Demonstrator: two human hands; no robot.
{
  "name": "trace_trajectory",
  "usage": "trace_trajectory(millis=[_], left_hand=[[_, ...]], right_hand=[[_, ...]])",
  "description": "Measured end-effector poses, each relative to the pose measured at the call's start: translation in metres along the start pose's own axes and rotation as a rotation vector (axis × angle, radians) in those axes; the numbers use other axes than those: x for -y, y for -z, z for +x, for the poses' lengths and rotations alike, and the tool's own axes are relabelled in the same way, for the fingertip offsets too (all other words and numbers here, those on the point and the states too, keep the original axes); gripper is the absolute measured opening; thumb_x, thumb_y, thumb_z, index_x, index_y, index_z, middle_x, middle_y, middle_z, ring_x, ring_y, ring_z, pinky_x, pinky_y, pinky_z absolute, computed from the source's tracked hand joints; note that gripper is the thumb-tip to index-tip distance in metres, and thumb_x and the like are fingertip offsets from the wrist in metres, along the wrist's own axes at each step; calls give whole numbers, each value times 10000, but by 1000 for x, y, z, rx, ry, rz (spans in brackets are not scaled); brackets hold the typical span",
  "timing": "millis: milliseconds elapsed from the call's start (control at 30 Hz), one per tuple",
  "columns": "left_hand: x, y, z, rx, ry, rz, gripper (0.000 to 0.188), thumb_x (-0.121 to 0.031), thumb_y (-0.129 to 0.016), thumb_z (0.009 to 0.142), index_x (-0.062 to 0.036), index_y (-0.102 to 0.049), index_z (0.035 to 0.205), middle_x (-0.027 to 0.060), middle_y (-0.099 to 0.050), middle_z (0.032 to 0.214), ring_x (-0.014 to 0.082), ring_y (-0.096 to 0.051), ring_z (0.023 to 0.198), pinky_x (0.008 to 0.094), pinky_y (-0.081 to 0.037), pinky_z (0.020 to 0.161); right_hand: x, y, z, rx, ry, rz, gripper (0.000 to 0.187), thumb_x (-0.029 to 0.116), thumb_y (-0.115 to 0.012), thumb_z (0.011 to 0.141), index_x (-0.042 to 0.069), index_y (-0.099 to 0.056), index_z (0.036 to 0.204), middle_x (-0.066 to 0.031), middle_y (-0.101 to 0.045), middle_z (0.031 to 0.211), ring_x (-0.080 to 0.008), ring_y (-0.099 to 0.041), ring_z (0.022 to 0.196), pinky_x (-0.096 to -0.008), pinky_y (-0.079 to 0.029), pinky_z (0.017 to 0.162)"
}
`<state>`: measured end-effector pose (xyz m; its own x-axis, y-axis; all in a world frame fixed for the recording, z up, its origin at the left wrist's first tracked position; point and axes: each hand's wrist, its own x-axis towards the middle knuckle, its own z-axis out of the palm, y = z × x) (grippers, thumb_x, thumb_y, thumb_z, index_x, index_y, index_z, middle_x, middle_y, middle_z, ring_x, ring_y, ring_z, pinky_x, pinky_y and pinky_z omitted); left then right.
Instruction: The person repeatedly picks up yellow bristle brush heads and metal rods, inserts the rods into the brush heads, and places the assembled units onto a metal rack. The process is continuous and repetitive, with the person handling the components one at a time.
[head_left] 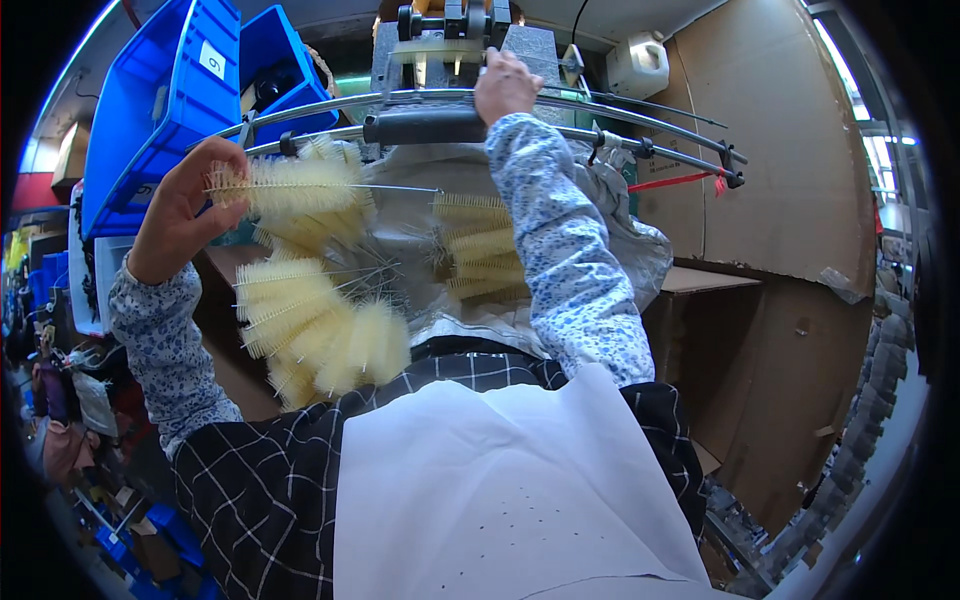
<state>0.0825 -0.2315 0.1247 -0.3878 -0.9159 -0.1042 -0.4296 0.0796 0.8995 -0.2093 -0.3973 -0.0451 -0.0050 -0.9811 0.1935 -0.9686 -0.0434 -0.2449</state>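
Note:
My left hand (190, 205) is closed round the bristle end of a pale yellow bottle brush (300, 187). Its thin wire stem points right, over the lap. At the far middle, my right hand (507, 88) reaches to the machine (455, 25), fingers curled at its right side; what they grip, if anything, is hidden. Just left of those fingers, a blurred pale yellow strip of bristles (437, 50) lies across the machine. More bottle brushes (300, 310) pile below my left hand, stems pointing inward. Another stack of brushes (485, 250) lies beside my right forearm.
Curved metal rails (670, 117) with a dark padded sleeve (425, 126) run between me and the machine. Blue bins (165, 120) stand at the left. Large cardboard (770, 140) walls the right, with a white jug (637, 67) behind. Grey plastic sheeting (625, 240) hangs beneath the rails.

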Motion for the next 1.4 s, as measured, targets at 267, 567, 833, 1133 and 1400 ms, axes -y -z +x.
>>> trace_trajectory(millis=[267, 567, 833, 1133, 1400], left_hand=[[-3, -6, 4, 15, -1, 63, 271, -34, -547, 700, -51, -464, 956, 11, -442, 892, 90, -440, 855, 238, -352, 800], [8, 0, -2, -30, 13, 6, 275, -38, -552, 721, -41, -462, 981, 10, -447, 892, 69, -443, 759, 209, -393, 670], [17, -1, 20, 151, -175, -132, 288, -71, -518, 813, -71, -444, 1091, 29, -460, 935, 81, -489, 707, 200, -458, 598], [13, -30, 28, 227, -270, -139, 253, -117, -566, 807, -65, -483, 1040, 39, -462, 930, 100, -500, 782, 218, -486, 634], [8, -22, 18, 238, -166, -204, 279, -143, -589, 763, -47, -472, 998, 40, -468, 897, 84, -523, 698, 211, -479, 591]], right_hand=[[-17, 5, 0, -22, 33, -3, 232, 113, -470, 774, 98, -559, 988, -42, -556, 996, -212, -538, 942, -399, -355, 806], [-130, 18, 20, -68, 46, 4, 307, 186, -502, 762, 156, -569, 1060, -64, -565, 1028, -232, -535, 970, -415, -395, 833], [-178, 45, 54, 159, 165, -209, 291, 309, -439, 832, 210, -552, 1080, -112, -540, 1069, -285, -494, 1000, -356, -372, 881], [-182, 85, 16, 189, 219, 94, 288, 129, -431, 814, 189, -562, 1064, -119, -609, 815, -236, -578, 728, -321, -444, 713], [-222, 65, 60, -25, 277, -65, 284, 147, -438, 800, 300, -555, 1008, -130, -556, 778, -290, -555, 772, -370, -445, 719]])
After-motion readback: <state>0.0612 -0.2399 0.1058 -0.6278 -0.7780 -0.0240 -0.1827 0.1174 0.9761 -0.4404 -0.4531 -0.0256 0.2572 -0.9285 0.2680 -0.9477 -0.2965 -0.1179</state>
